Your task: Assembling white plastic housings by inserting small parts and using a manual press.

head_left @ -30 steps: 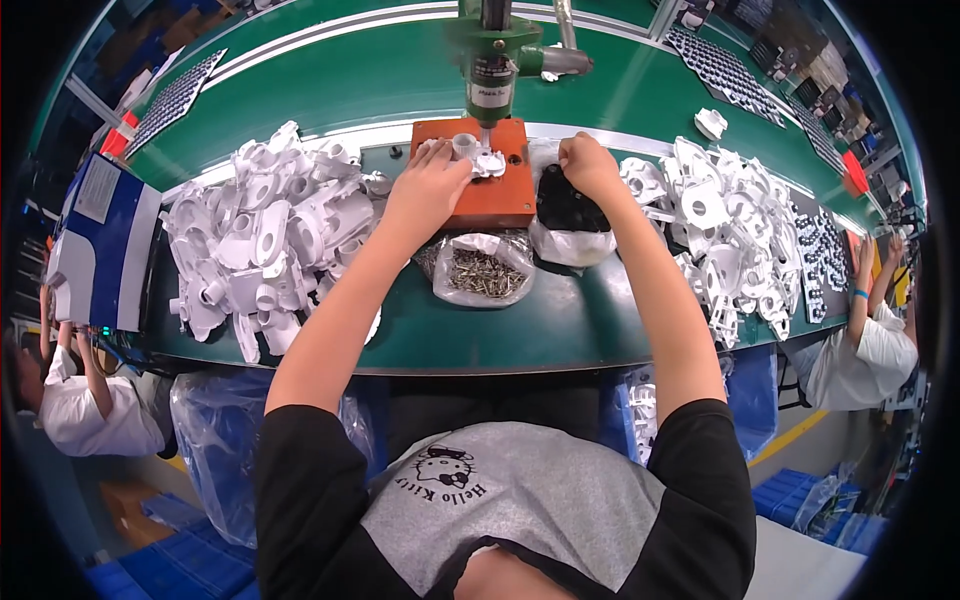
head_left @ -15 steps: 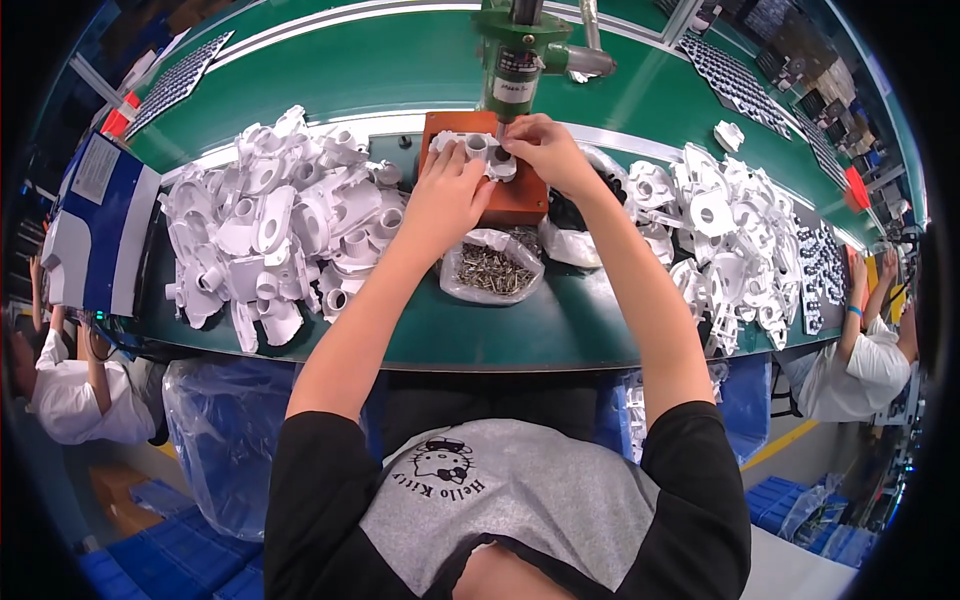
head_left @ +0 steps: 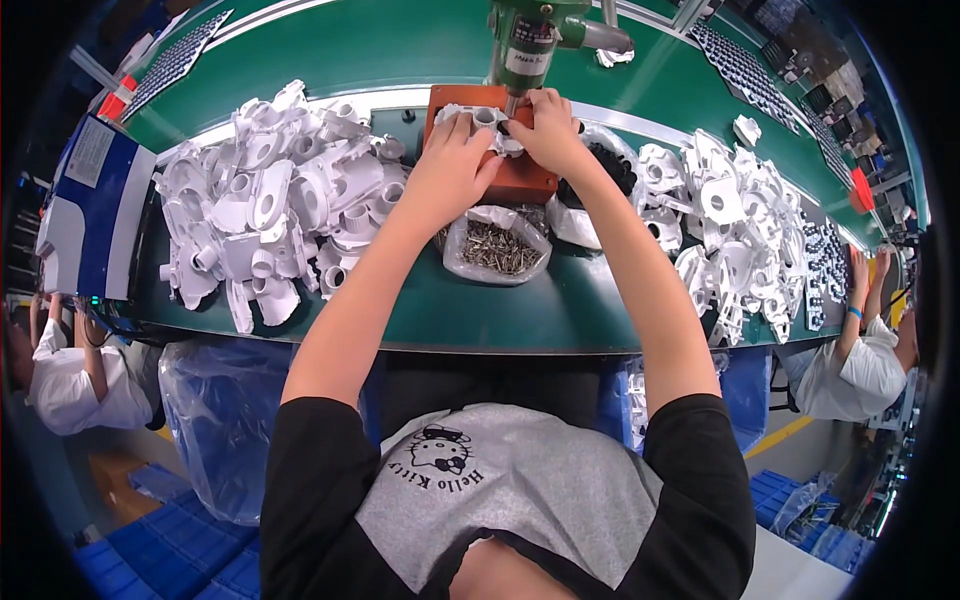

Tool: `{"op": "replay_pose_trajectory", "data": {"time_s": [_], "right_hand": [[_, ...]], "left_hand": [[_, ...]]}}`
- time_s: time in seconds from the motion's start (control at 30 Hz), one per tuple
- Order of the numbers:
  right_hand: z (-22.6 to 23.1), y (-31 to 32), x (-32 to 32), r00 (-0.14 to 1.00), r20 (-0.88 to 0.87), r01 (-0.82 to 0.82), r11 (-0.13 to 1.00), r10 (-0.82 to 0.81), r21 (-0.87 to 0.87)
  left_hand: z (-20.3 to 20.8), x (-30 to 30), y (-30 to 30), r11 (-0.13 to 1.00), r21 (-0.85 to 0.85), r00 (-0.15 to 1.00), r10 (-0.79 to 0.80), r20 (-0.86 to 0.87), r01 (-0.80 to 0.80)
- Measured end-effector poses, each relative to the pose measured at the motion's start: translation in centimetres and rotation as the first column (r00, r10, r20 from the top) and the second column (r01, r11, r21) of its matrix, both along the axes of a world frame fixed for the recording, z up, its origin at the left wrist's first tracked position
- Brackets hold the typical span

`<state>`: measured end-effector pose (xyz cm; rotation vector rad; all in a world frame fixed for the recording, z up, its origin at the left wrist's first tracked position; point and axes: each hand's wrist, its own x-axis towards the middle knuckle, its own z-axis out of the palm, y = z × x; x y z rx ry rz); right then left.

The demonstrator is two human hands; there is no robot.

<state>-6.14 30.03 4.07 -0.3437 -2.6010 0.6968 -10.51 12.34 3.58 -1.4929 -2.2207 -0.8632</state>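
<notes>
A white moulded plastic part (head_left: 485,117) with a round tube sits on an orange block (head_left: 528,183) beneath a green press (head_left: 524,55). My left hand (head_left: 455,165) grips its left side, fingers over the top and thumb at the near edge. On the right, my right hand (head_left: 552,132) is closed beside the press rod (head_left: 511,104). Its thumb reaches a small dark piece at the white part's right end, and its fingers curl up by the rod. What these fingers hold, if anything, is mostly hidden.
Piles of white plastic parts (head_left: 265,205) (head_left: 725,205) flank the block. In front lies a clear bag of metal pins or screws (head_left: 497,250); beside it is a bag of black pieces (head_left: 610,170). A blue-and-white machine (head_left: 95,205) stands left. Co-workers sit at both sides.
My right hand has shifted from pinching over the dark piece to its right side, its fingers now higher by the rod. My left hand stays on the white part. The view has shifted slightly.
</notes>
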Motion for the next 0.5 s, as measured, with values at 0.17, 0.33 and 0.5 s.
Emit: {"op": "replay_pose_trajectory", "data": {"time_s": [0.17, 0.33, 0.5], "right_hand": [[0.8, -0.9, 1.7, 0.989, -0.136, 0.068, 0.995, -0.058, 0.075], [1.0, -5.4, 8.2, 0.899, -0.153, -0.398, 0.911, 0.411, 0.105], [-4.0, -8.4, 10.0, 0.907, 0.045, -0.409, 0.850, 0.418, 0.333]], "left_hand": [[0.1, 0.1, 0.3, 1.000, -0.002, 0.999, -0.001, 0.054, 0.001], [0.2, 0.3, 0.1, 0.999, 0.044, 0.999, 0.005, 0.039, -0.006], [-0.1, 0.3, 0.1, 0.999, 0.052, 1.000, 0.009, 0.000, -0.009]]}}
